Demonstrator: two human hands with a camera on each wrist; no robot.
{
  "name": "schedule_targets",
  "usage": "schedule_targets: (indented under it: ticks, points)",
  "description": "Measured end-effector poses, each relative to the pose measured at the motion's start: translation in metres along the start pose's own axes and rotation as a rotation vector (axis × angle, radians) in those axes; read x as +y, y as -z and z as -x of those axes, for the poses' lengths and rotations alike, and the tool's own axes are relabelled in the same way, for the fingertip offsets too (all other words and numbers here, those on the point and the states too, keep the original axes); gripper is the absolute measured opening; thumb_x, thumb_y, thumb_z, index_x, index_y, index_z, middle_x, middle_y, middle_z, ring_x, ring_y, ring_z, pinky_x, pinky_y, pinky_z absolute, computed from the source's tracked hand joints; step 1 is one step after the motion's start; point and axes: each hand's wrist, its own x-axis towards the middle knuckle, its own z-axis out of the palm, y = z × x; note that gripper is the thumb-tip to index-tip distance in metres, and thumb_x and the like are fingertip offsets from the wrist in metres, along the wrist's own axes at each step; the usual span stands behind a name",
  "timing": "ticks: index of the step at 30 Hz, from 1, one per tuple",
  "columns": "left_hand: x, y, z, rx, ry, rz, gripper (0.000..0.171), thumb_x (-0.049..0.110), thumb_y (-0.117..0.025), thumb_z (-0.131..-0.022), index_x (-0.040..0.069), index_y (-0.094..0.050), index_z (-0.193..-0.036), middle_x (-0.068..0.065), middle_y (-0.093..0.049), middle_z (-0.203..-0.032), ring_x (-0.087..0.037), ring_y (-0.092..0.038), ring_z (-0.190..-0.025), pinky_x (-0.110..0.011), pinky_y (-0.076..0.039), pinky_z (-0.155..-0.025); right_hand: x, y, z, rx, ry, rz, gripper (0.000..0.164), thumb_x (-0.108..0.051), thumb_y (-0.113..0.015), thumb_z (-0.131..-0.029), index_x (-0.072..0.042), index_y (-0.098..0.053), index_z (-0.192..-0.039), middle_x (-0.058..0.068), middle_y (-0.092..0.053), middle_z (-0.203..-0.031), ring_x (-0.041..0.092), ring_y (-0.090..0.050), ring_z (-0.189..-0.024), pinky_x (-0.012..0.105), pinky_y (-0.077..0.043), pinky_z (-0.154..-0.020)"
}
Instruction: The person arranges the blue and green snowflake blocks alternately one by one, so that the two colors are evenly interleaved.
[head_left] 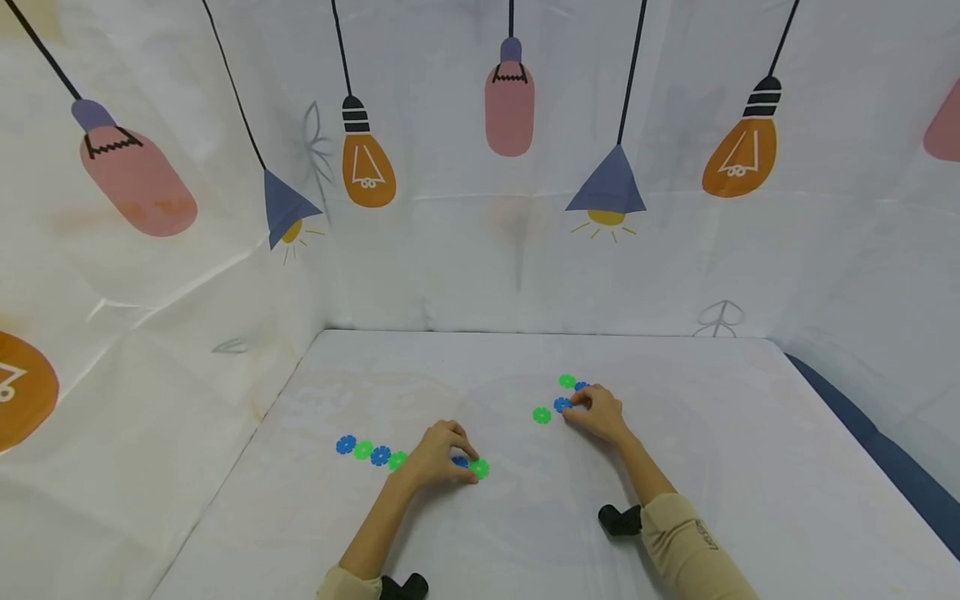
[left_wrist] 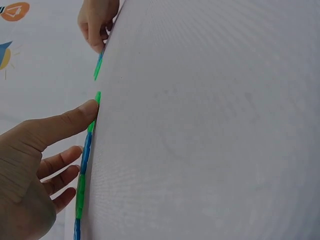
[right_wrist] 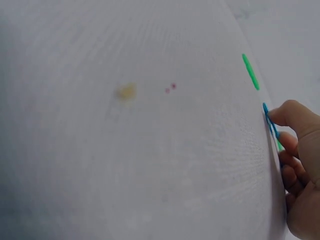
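Observation:
A row of notched plastic discs, blue and green by turns, lies on the white table; its far left piece is a blue disc (head_left: 346, 444). My left hand (head_left: 437, 454) is over the row and hides part of it. Its thumb and forefinger grip the green disc (head_left: 478, 468) at the row's right end, next to a blue disc (head_left: 460, 462). Farther back on the right, my right hand (head_left: 600, 414) pinches a blue disc (head_left: 562, 404) between thumb and forefinger. Left of that disc lies a loose green disc (head_left: 542, 415).
Behind the right hand lie another green disc (head_left: 567, 381) and a partly covered blue disc (head_left: 582, 386). The white table (head_left: 675, 367) meets a sheet wall (head_left: 450, 267) printed with lamps. Black wrist mounts (head_left: 619, 521) stick out beside both forearms.

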Motion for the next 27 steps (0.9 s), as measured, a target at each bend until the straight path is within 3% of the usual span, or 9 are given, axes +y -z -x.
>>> schedule_targets:
  ticks: [8, 16, 22, 27]
  points:
    - [-0.001, 0.0, 0.0, -0.001, -0.003, -0.004, 0.027, 0.028, -0.087, -0.063, 0.014, -0.077, -0.084, 0.003, -0.054, -0.094, -0.016, -0.044, -0.091, -0.037, -0.037, -0.079, -0.005, 0.002, 0.006, 0.008, 0.043, -0.052, 0.025, -0.014, -0.073, -0.078, 0.005, -0.064, -0.092, 0.014, -0.058, -0.092, 0.027, -0.054, -0.087, 0.041, -0.044, -0.08]
    - [-0.001, 0.0, 0.001, 0.012, -0.014, 0.001, 0.026, 0.027, -0.087, -0.063, 0.014, -0.077, -0.083, 0.001, -0.055, -0.094, -0.017, -0.044, -0.091, -0.037, -0.038, -0.079, -0.025, -0.008, 0.018, 0.011, 0.194, -0.128, 0.019, -0.009, -0.074, -0.074, 0.002, -0.064, -0.086, 0.011, -0.061, -0.087, 0.026, -0.055, -0.083, 0.033, -0.047, -0.073]
    - [0.0, 0.0, 0.0, 0.009, 0.002, 0.005, 0.026, 0.027, -0.087, -0.063, 0.014, -0.077, -0.083, 0.001, -0.054, -0.094, -0.017, -0.044, -0.092, -0.038, -0.038, -0.079, -0.043, -0.026, 0.031, -0.129, 0.386, -0.113, 0.018, -0.01, -0.076, -0.074, -0.001, -0.064, -0.083, 0.004, -0.059, -0.082, 0.017, -0.052, -0.077, 0.027, -0.046, -0.069]
    - [0.0, 0.0, 0.001, 0.013, -0.006, -0.002, 0.027, 0.027, -0.087, -0.063, 0.013, -0.077, -0.084, 0.001, -0.055, -0.094, -0.017, -0.044, -0.091, -0.038, -0.038, -0.079, -0.058, -0.04, 0.039, -0.268, 0.428, -0.089, 0.016, -0.014, -0.075, -0.075, -0.004, -0.064, -0.082, 0.0, -0.058, -0.083, 0.011, -0.049, -0.077, 0.025, -0.044, -0.07]
